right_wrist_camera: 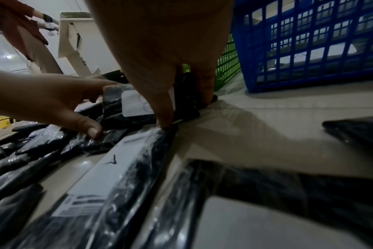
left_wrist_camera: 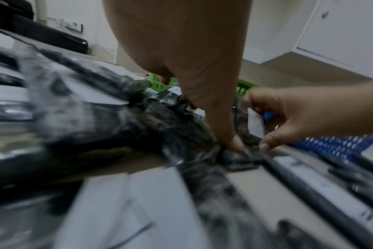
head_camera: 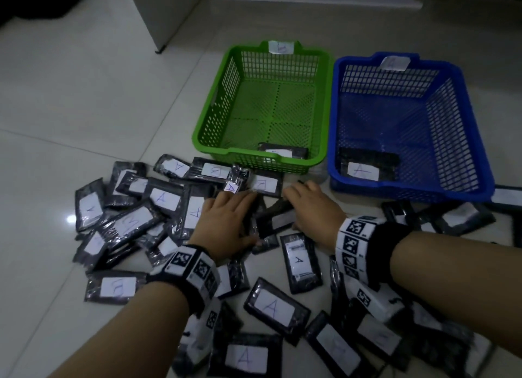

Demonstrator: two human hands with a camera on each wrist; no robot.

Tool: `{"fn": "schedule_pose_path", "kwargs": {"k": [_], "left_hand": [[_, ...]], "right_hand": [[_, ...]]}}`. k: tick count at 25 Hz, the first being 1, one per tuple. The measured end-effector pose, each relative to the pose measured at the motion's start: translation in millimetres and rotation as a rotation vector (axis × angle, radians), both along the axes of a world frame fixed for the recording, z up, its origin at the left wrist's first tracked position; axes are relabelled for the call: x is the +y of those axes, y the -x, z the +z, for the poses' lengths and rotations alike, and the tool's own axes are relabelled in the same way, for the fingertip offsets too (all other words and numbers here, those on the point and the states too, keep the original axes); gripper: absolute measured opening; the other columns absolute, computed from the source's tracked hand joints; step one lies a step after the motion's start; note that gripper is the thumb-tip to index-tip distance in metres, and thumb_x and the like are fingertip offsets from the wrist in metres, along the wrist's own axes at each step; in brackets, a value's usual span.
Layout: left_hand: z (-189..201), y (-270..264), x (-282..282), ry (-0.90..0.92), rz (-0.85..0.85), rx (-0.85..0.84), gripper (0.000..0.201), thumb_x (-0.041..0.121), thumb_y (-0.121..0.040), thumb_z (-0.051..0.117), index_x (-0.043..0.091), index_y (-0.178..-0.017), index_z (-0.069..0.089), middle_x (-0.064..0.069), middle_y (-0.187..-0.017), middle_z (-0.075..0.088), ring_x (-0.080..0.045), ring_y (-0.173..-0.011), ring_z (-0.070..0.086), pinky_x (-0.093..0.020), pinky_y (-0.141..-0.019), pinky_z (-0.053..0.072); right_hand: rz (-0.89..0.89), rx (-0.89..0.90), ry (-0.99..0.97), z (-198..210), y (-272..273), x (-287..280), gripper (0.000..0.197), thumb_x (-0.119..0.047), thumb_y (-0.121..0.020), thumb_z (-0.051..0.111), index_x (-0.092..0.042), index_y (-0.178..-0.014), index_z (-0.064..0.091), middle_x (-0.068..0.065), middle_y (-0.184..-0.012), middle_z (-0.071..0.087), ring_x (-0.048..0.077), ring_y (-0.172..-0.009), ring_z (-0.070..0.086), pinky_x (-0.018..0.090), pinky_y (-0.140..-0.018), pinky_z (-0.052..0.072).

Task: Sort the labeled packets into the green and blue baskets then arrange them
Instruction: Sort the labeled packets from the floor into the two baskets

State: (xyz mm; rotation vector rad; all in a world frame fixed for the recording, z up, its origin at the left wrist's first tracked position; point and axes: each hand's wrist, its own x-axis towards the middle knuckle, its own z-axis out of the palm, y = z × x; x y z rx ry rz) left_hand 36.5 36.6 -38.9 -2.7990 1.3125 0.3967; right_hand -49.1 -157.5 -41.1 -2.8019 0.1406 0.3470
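Observation:
Many black packets with white A or B labels lie scattered on the floor, such as one marked A [head_camera: 274, 307]. The green basket [head_camera: 199, 141] holds one packet [head_camera: 282, 152] at its near wall. A packet marked A [head_camera: 364, 169] lies in the blue basket [head_camera: 334, 167]. Both hands are low in the pile in front of the baskets. My left hand [head_camera: 243, 216] [left_wrist_camera: 200, 112] lies palm down, its thumb pressing on crumpled wrapping. My right hand [head_camera: 299, 205] [right_wrist_camera: 185, 111] curls thumb and fingers round a tilted packet [head_camera: 278, 218] between the hands.
A white cabinet [head_camera: 166, 10] stands at the back left on the glossy tiled floor [head_camera: 70, 100]. More packets crowd the floor near my forearms and to the right of the blue basket. Another person [right_wrist_camera: 21, 33] stands in the background of the right wrist view.

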Motion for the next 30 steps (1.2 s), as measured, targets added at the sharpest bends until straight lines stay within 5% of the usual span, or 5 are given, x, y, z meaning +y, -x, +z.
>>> {"fn": "schedule_pose_path", "kwargs": {"k": [6, 15, 21, 25, 30], "left_hand": [[4.4, 0.9, -21.6, -0.126, 0.085, -0.020, 0.113, 0.064, -0.056, 0.073, 0.026, -0.148, 0.018, -0.005, -0.137, 0.036, -0.029, -0.124, 0.033, -0.044, -0.103, 0.029], [84.3, -48.7, -19.5, 0.438, 0.103, 0.604, 0.024, 0.025, -0.062, 0.086, 0.029, -0.072, 0.065, 0.015, -0.080, 0.070, -0.001, -0.076, 0.065, -0.015, -0.071, 0.051], [101.7, -60.8, -26.7, 0.921, 0.208, 0.487, 0.028, 0.019, -0.058, 0.087, 0.023, -0.070, 0.062, 0.001, -0.088, 0.071, -0.017, -0.086, 0.069, -0.045, -0.082, 0.056], [89.3, -49.5, -42.3, 1.085, 0.199, 0.433, 0.026, 0.010, -0.060, 0.085, 0.016, -0.071, 0.062, -0.005, -0.098, 0.065, -0.013, -0.097, 0.063, -0.026, -0.088, 0.052], [73.0, -51.9, -53.2, 1.103, 0.235, 0.362, 0.023, 0.007, -0.070, 0.080, 0.014, -0.090, 0.070, 0.001, -0.096, 0.061, 0.003, -0.085, 0.058, -0.008, -0.078, 0.044]], "right_hand": [[-0.247, 0.003, -0.269, 18.7, 14.8, -10.5, 0.025, -0.021, -0.088, 0.060, -0.015, -0.111, 0.052, 0.007, -0.111, 0.058, 0.024, -0.100, 0.055, 0.028, -0.073, 0.037], [-0.420, -0.204, -0.576, 78.0, 20.3, -15.3, 0.028, -0.024, -0.092, 0.058, -0.019, -0.120, 0.056, -0.006, -0.098, 0.064, 0.018, -0.082, 0.065, 0.021, -0.061, 0.050], [-0.626, -0.336, -0.922, 102.5, -5.0, -44.7, 0.017, -0.019, -0.093, 0.057, -0.014, -0.109, 0.061, 0.012, -0.106, 0.068, 0.029, -0.090, 0.068, 0.053, -0.072, 0.058], [-0.715, -0.330, -1.246, 112.3, -11.5, -49.6, 0.015, -0.010, -0.095, 0.052, -0.009, -0.109, 0.058, 0.010, -0.099, 0.066, 0.020, -0.078, 0.069, 0.029, -0.052, 0.058], [-0.714, -0.313, -1.212, 106.2, -18.1, -49.7, 0.020, -0.002, -0.094, 0.050, -0.008, -0.112, 0.056, 0.014, -0.105, 0.065, 0.021, -0.077, 0.067, 0.034, -0.056, 0.060]]}}
